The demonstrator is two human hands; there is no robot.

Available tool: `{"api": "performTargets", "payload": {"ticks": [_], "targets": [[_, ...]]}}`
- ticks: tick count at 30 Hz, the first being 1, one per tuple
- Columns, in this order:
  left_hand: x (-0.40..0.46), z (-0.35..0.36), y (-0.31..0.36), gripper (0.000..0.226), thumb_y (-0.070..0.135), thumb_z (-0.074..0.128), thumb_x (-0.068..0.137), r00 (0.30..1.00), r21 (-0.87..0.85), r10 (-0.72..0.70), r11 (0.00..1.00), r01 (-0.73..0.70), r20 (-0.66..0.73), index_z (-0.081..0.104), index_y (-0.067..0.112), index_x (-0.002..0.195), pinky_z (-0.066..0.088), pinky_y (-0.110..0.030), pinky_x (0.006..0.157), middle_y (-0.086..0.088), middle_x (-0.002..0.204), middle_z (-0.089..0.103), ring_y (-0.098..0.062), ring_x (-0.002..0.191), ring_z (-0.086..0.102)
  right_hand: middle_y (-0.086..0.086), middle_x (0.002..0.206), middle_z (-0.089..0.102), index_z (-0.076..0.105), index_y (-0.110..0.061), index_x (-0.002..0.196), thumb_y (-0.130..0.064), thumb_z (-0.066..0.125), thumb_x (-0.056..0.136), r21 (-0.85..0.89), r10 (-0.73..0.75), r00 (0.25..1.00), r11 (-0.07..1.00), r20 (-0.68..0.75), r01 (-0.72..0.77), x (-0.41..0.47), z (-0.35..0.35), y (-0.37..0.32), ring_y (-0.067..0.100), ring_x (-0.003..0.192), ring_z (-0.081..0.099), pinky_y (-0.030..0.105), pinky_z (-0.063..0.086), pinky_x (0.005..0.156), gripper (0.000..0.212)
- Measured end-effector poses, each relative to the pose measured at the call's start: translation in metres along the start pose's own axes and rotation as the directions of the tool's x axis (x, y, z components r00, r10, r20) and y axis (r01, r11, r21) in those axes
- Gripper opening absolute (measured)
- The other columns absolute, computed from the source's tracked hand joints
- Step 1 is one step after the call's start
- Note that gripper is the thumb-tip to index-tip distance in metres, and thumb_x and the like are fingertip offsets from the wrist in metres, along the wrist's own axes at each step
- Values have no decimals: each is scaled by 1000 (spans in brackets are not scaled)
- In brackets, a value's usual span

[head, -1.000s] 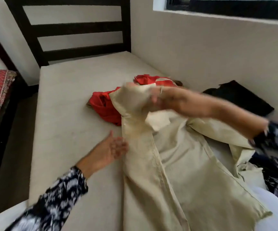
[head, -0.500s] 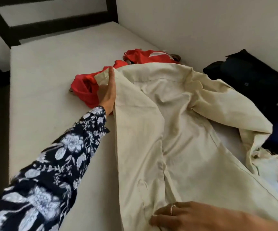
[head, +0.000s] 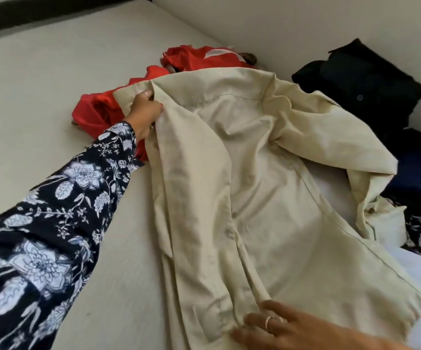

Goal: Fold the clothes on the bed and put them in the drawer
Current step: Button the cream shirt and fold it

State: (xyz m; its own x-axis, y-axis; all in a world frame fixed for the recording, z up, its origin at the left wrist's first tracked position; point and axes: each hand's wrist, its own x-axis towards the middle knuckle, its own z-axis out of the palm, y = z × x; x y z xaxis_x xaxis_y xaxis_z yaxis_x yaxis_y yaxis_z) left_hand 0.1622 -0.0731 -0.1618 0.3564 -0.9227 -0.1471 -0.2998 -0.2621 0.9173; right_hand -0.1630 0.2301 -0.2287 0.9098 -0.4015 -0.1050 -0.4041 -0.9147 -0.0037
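shirt: a beige shirt (head: 255, 185) is spread over the middle of the frame on the bed (head: 53, 102), wrinkled, one sleeve bunched up at the right side

left hand: the left hand (head: 145, 113), coming out of a dark floral sleeve (head: 60, 218), is up at the upper-middle of the frame, fingers curled round the shirt's top left edge near the collar, so it's gripping the fabric

right hand: the right hand (head: 285, 327) sits at the bottom edge of the frame with a ring (head: 268, 320) on it, fingers stretched out fairly flat and pressing on the shirt's lower edge, not clamped round anything

red clothes: a crumpled red garment (head: 98, 109) lies partly under the top of the shirt, poking out above and left of it

dark clothes: a black garment (head: 361, 79) lies at the upper right against the wall (head: 280, 26), and something navy (head: 416, 173) sits just below it at the right edge

drawer: can't see one anywhere here
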Motion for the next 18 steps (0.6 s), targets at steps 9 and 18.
{"api": "performTargets", "payload": {"ticks": [9,18], "targets": [[-23,5,4,49,10,51,79,957,89,-3,996,30,-290,49,7,128,47,-32,98,-8,127,56,-24,116,54,11,130,61,53,-31,122,-53,20,99,120,606,780,795,-155,-594,-74,-88,8,29,111,60,39,41,93,46],[-107,104,53,41,19,55,89,865,545,490,699,-462,105,48,7,128,43,-45,96,-17,132,48,-37,116,50,0,95,61,61,-22,119,-43,60,77,276,879,450,477,-160,-835,-93,-86,11,28,85,61,34,53,71,47]]}}
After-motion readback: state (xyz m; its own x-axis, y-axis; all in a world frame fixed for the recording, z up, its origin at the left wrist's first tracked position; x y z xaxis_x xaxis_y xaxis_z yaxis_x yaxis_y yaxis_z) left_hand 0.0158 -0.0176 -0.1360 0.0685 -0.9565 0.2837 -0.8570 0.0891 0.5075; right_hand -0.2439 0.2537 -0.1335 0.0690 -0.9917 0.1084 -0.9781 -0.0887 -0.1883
